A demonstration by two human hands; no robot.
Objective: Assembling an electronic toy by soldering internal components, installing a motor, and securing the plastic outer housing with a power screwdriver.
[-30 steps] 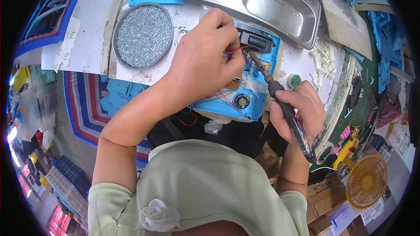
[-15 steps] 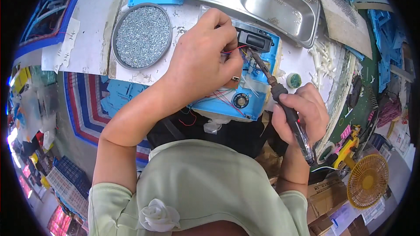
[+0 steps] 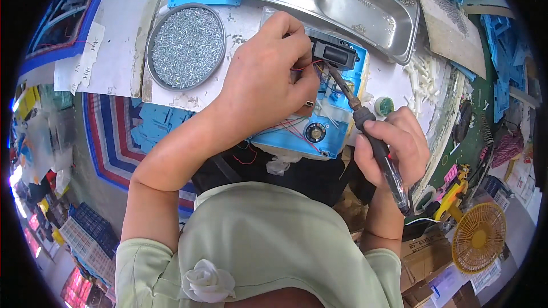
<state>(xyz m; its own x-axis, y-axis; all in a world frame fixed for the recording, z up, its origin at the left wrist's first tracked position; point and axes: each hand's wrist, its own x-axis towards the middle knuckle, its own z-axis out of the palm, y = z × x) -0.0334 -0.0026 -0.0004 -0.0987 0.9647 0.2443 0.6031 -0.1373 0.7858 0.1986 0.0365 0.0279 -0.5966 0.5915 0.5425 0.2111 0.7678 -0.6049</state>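
Gripping soldering iron [image 3: 388, 168] pen-style, right hand [image 3: 404, 149] presumably gets fine control; left hand [image 3: 269, 73] looks pinched on wires [image 3: 313, 63], likely steadying them over blue casing [image 3: 339, 134].

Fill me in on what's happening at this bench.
A person's right hand holds a soldering iron, its tip near thin wires at an open blue casing. The left hand is bent over the casing, close to the wires and a black module; exactly what it grips is hidden. A round dish of small metal pieces sits to the left; a steel tray lies beyond.
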